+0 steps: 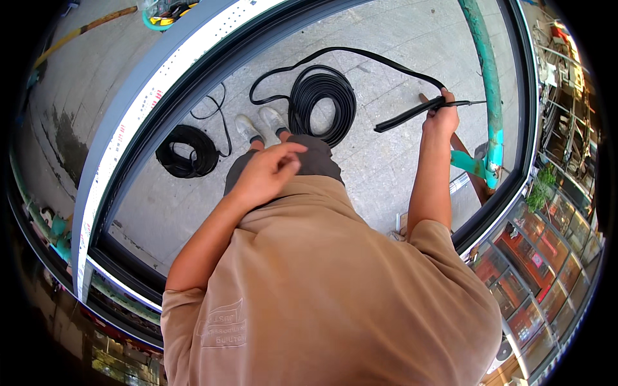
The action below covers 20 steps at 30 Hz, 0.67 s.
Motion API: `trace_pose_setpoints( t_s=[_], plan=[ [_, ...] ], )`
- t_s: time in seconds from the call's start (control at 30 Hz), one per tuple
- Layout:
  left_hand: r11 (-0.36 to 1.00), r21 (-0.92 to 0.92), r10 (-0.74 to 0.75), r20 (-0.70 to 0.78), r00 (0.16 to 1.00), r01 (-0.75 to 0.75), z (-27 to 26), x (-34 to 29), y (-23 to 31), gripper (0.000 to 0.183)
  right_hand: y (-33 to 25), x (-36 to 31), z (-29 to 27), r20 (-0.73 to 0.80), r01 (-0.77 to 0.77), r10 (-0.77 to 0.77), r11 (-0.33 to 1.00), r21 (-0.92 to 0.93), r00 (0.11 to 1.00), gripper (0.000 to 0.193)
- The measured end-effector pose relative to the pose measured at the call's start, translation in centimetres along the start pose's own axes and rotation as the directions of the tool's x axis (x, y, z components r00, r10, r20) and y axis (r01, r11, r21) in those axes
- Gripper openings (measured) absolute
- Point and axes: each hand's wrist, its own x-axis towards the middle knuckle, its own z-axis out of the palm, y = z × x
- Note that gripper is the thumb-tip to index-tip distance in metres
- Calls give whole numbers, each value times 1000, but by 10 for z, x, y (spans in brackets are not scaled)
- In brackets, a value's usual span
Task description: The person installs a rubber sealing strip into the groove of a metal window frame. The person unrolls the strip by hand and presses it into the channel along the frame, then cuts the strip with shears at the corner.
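Observation:
My right hand [443,117], out to the right, is closed around a black rubber seal strip [402,120]. One short end of the strip points left from my fist, and a thin dark piece sticks out to the right. From the fist the strip loops back across the floor to a large black coil [324,106] by my shoes. My left hand [267,172] hovers in front of my waist, holding nothing, its index finger stretched out and the others loosely bent. A smaller black coil [187,152] lies left of my feet, with a thin loose tail.
A large white and grey frame [138,122] with black inner edging surrounds me. Right of my right hand stands a green, worn metal pole [492,96] with a side bracket. A bowl of tools [164,14] sits beyond the frame at the far left. Glazed panels [534,251] stand at right.

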Motion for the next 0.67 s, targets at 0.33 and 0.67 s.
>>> trace_pose_setpoints(
  t_s=[0.33, 0.67],
  plan=[
    [932, 85, -307, -339, 890, 353, -64, -22, -133, 36, 36, -57, -21, -110, -6, -9, 992, -127, 994, 20],
    [894, -40, -421, -416, 806, 446, -98, -41, -199, 37, 130, -10, -136, -491, -278, 29, 852, -444, 871, 37]
  ],
)
